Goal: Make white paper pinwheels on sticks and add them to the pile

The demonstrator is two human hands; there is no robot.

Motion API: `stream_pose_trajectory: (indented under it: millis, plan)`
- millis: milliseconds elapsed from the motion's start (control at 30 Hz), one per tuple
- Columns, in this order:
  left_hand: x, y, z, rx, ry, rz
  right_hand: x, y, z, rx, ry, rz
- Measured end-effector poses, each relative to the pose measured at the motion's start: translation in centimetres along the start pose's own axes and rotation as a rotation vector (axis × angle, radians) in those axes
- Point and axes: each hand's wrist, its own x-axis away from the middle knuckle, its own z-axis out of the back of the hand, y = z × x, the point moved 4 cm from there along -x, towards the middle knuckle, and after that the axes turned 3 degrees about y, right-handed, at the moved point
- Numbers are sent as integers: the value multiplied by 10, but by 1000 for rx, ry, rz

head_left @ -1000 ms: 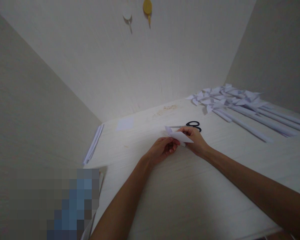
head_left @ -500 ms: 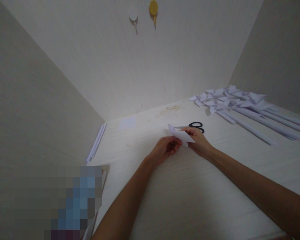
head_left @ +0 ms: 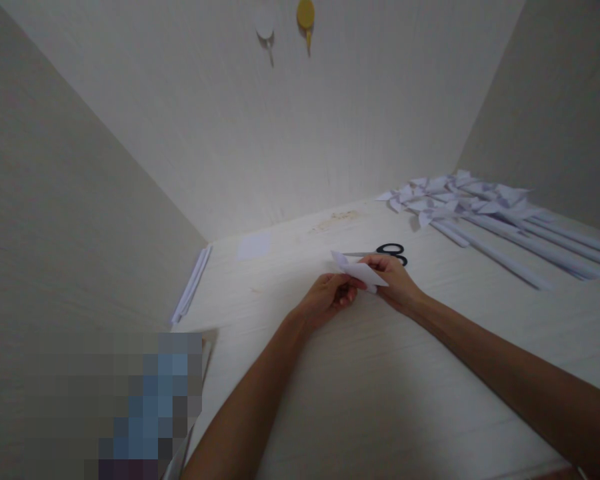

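Between my two hands is a folded white paper piece (head_left: pixel 364 272), with pointed corners sticking out to the left and right. My left hand (head_left: pixel 330 293) pinches its lower left edge, the fingers curled. From the right, my right hand (head_left: pixel 393 280) grips the paper, with some of its fingers hidden behind it. Just beyond the hands lies a pair of scissors (head_left: pixel 391 250) with black handles; the paper and right hand partly cover it. What the paper's underside looks like cannot be seen.
Paper pinwheels (head_left: pixel 450 200) on rolled paper sticks (head_left: pixel 500 257) are piled at the right. A white paper square (head_left: pixel 253 246) lies at the back left. Rolled paper sticks (head_left: pixel 193 283) rest along the left wall. A yellow hook (head_left: pixel 305 15) and a white hook hang on the back wall.
Both hands stay close together on the paper. The paper has tilted slightly and the left fingers have shifted a little along its lower edge.
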Motion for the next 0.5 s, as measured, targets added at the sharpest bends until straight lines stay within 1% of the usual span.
stream_pose_trajectory:
  millis: [233,500]
  plan:
    - [0,-1,1,-20,16,6,0,1,-1,11,-31,7]
    - [1,-1,0,-51,44,8,3,-8,-3,47,-32,43]
